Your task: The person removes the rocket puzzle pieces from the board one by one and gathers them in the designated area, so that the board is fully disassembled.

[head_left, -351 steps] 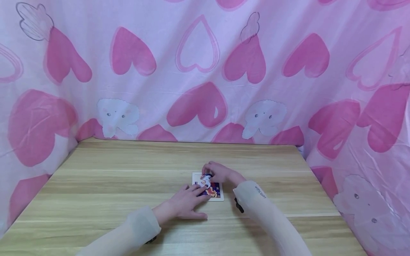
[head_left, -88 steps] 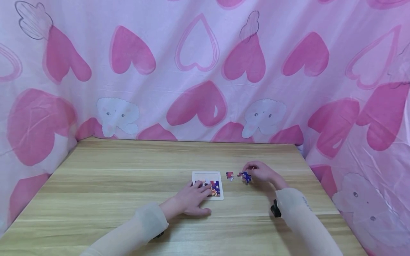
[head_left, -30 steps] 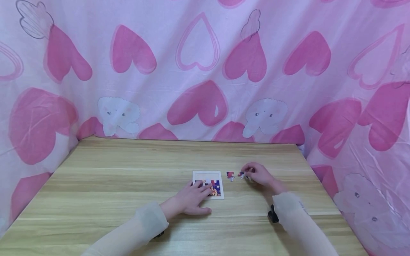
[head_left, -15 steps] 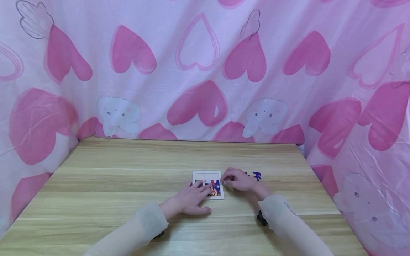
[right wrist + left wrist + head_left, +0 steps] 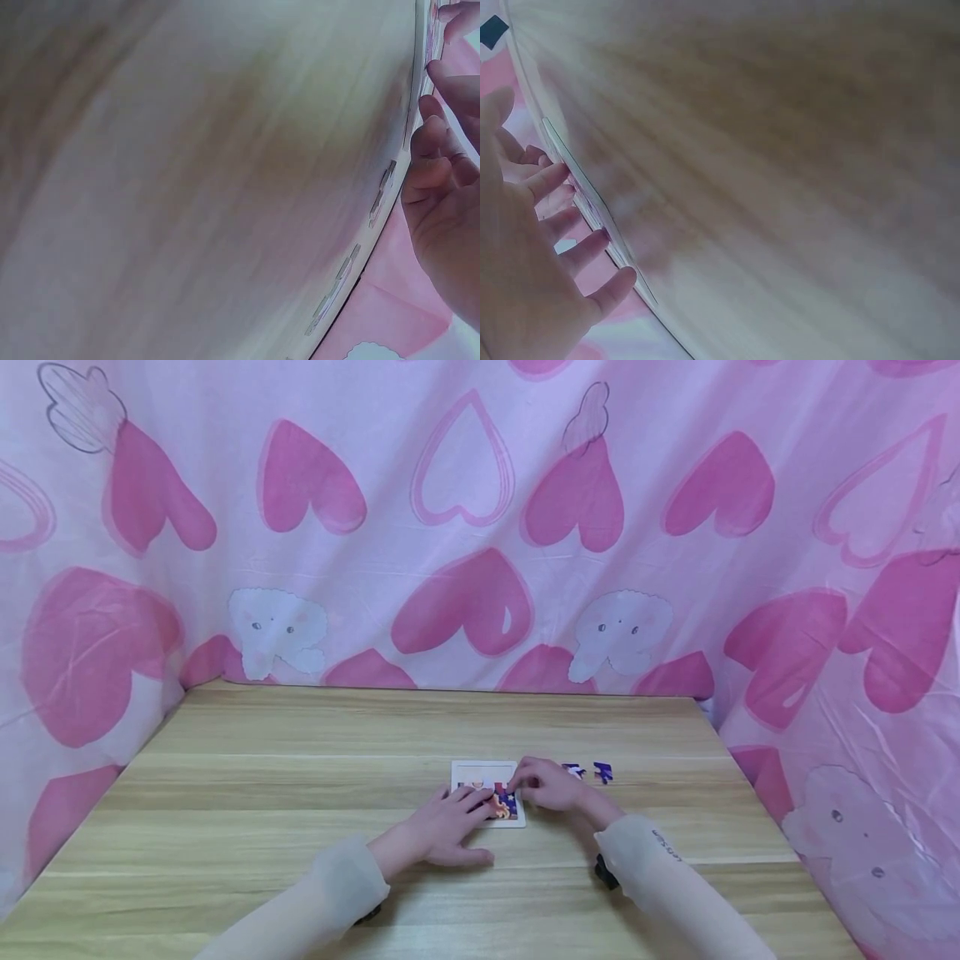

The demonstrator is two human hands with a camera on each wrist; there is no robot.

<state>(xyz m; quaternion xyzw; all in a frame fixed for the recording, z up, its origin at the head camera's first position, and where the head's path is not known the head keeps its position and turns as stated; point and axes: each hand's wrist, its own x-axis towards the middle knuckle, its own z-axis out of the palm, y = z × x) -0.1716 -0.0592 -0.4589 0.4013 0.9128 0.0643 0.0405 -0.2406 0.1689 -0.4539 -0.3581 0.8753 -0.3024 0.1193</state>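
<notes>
Head view: a thin square puzzle board with a white border (image 5: 472, 772) lies flat on the pale wood-grain table (image 5: 315, 735), between the person's two hands. Its far part shows a bare, pale panel, while the nearer part carries a printed picture in dark blue-purple, with red, small light stars and an orange-yellow curl; fingers cover some of the print, so the pieces already in it cannot be counted. One board is in view, and two loose jigsaw pieces lie to its right, just beside each other but apart: a purple-and-white knobbed cardboard piece (image 5: 573, 772) and a blue-purple knobbed cardboard piece (image 5: 603, 772). The right wrist camera shows both edge-on, flat on the tabletop. The left hand (image 5: 446, 831) lies over the board's near left part, fingers extended and spread, grasping nothing; the left wrist camera shows fingertips along the board's thin edge. The right hand (image 5: 551, 783) is at the board's right border with its fingers bent and its fingertips over the print; whether a piece sits between them, I cannot tell. Two pale beige sleeves (image 5: 645, 856) reach in, and one pink heart-patterned cloth (image 5: 360, 552) hangs behind.
</notes>
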